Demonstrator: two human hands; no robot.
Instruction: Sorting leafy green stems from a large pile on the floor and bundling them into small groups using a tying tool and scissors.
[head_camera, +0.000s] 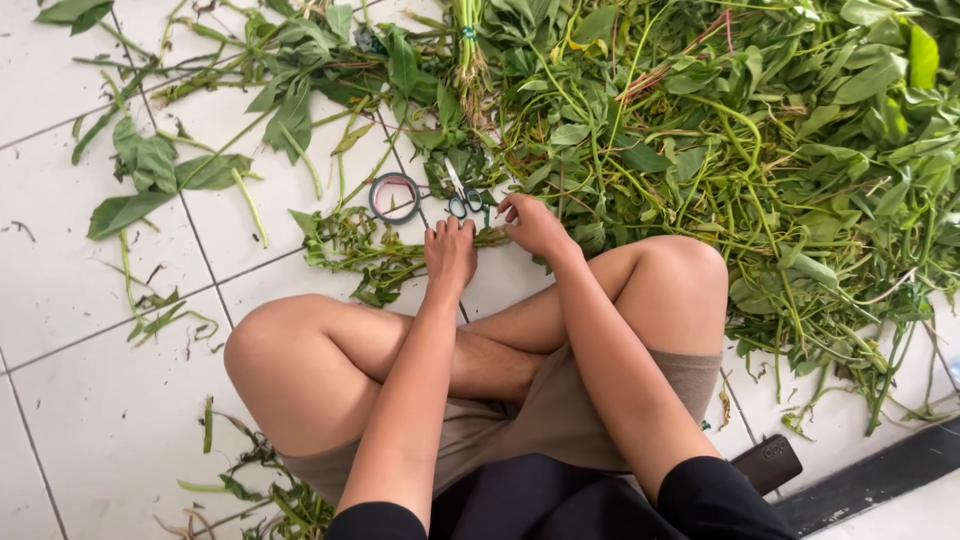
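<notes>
- Crossed bare knees fill the near view, a dark phone (766, 463) beside them on the tiled floor (80, 330).
- Left hand (450, 252) curls loosely onto a small bundle of stems (375, 250); right hand (533, 222) pinches its other end.
- Scissors (462, 195) and a tape roll (394, 196) lie just beyond.
- Judging by the large heap of greens (760, 150) unsorted, most work remains.

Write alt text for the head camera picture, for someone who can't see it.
A person sits cross-legged on a white tiled floor, both hands on leafy green stems: left hand, right hand. Scissors and a tape roll lie just beyond; a big heap of greens fills the right.
</notes>
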